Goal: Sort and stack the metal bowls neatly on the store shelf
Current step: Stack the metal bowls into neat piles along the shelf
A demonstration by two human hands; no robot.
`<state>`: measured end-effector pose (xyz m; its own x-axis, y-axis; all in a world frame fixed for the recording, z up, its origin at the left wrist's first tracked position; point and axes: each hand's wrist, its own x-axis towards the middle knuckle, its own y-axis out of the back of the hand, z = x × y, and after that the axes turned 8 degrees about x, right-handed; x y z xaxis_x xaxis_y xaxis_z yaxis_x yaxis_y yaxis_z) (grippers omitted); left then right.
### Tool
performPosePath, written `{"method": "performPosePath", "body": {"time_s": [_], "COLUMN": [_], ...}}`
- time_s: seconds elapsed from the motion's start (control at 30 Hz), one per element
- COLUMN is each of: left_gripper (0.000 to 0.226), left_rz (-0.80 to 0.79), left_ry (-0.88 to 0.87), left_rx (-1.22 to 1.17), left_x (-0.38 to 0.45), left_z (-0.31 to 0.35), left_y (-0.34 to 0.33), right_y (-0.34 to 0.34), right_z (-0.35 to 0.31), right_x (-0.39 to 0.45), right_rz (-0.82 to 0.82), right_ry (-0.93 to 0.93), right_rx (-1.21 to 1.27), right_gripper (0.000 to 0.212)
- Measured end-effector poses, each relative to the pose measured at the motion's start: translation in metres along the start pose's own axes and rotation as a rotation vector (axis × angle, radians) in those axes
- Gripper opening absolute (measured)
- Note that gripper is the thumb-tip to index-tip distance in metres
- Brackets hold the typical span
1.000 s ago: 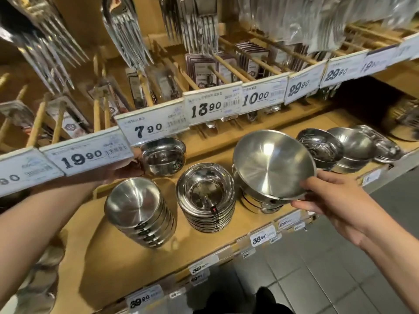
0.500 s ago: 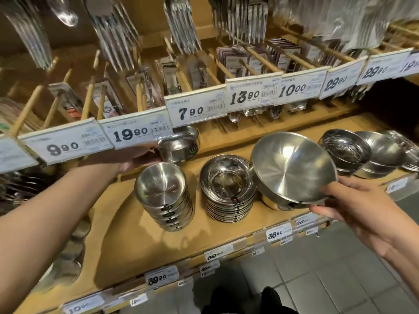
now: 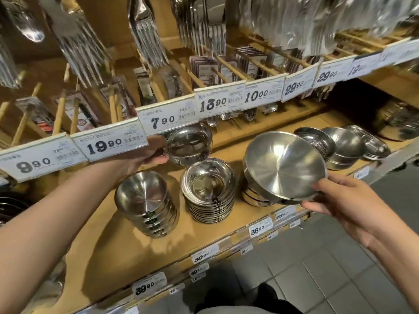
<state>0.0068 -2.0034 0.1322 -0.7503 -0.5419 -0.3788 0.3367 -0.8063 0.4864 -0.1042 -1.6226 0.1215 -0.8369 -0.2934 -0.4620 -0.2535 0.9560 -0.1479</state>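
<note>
The left hand [image 3: 148, 152] reaches under the row of price tags [image 3: 167, 117] at about 10 o'clock from frame centre, its fingers curled around the rim of a small shiny metal bowl [image 3: 188, 145] held above the wooden shelf [image 3: 108, 243]. The right hand [image 3: 337, 200], at 3 o'clock, pinches the near rim of a wide brushed steel bowl [image 3: 284, 164] between thumb and fingers; that bowl is tilted with its opening facing the camera, resting on or just over a stack of like bowls [image 3: 254, 196]. At 6 o'clock from the small bowl stands a stack of rimmed shallow bowls [image 3: 209, 189], and at 8 o'clock a leaning stack of brushed bowls [image 3: 147, 207]. More bowls [image 3: 340, 145] sit at 2 o'clock along the shelf. Packaged forks [image 3: 145, 35] hang at 12 o'clock.
</note>
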Motion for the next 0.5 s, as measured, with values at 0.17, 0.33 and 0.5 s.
{"method": "performPosePath", "body": {"time_s": [0.17,0.33,0.5], "left_gripper": [0.023,0.024,0.026], "left_rz": [-0.079,0.004,0.015], "left_ry": [0.073,-0.023,-0.054], "left_rx": [0.034,0.150,0.062], "left_x": [-0.033,-0.049,-0.053], "left_z": [0.014,0.031,0.062], "left_y": [-0.021,-0.049,-0.093], "right_y": [0.026,0.060,0.107], "right_z": [-0.009,-0.020,-0.038], "right_x": [0.000,0.009,0.027], "right_rz": [0.028,0.037,0.050], "right_ry": [0.002,0.001,0.025], "right_rx": [0.004,0.036,0.056], "right_gripper": [0.018,0.017,0.018]}}
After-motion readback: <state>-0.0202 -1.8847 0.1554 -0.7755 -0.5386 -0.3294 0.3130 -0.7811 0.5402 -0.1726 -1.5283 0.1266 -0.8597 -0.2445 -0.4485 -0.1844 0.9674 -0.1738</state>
